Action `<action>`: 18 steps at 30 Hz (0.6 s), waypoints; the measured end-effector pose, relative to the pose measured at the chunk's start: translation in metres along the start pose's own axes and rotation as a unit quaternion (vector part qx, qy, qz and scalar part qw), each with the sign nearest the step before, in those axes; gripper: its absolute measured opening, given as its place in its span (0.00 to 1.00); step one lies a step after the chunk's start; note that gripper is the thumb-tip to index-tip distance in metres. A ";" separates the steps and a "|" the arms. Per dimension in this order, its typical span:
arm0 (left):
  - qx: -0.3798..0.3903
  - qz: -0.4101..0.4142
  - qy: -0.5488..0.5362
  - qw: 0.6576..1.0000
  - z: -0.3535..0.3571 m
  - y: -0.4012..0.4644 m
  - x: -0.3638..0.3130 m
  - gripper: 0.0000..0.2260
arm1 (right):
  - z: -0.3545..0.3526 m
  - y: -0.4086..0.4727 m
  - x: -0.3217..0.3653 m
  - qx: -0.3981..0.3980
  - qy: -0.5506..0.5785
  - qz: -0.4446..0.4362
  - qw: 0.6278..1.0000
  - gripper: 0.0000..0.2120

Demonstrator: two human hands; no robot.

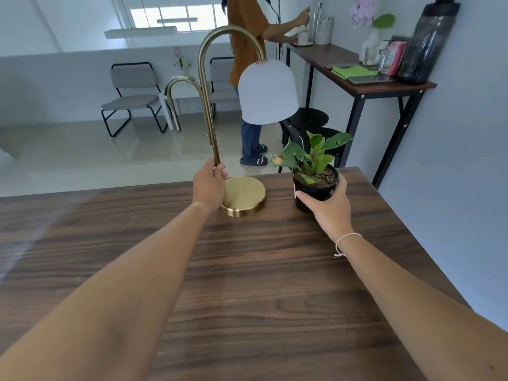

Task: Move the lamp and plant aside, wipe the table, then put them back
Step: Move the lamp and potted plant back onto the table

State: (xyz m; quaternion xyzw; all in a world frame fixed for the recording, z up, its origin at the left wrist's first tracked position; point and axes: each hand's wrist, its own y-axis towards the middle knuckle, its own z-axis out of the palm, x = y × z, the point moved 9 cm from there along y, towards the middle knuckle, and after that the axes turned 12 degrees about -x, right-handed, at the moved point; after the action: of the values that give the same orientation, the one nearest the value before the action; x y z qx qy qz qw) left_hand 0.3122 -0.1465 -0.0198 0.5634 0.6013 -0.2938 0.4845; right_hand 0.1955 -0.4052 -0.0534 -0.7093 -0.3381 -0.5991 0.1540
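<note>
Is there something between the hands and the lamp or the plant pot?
No. The left hand already grips the brass lamp stem just above its round base, and the right hand wraps the black plastic pot of the green plant. Nothing visible stands between them.

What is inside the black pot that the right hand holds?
The black pot holds a green plant in dark soil. Lower inside, the pot wall and the right hand cover everything.

Brushed brass lamp [243, 196], matt wood-grain table [247, 270], black plastic pot [308, 198]
</note>
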 end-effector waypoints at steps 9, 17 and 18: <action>-0.034 -0.004 0.003 0.999 -0.060 -0.035 0.009 0.08 | -0.001 -0.056 0.021 0.066 0.023 -0.016 0.997 0.41; -0.059 0.005 -0.001 0.998 -0.126 -0.071 0.014 0.09 | -0.007 -0.117 0.029 0.100 0.036 -0.021 0.994 0.41; -0.062 0.004 0.000 0.998 -0.133 -0.074 0.016 0.09 | -0.008 -0.123 0.029 0.100 0.034 -0.022 0.994 0.40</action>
State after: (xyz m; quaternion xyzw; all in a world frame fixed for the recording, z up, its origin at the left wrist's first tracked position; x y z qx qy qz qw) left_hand 0.2089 -0.0345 -0.0010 0.5349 0.6161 -0.2536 0.5196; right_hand 0.1091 -0.3127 -0.0466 -0.6622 -0.4065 -0.5888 0.2226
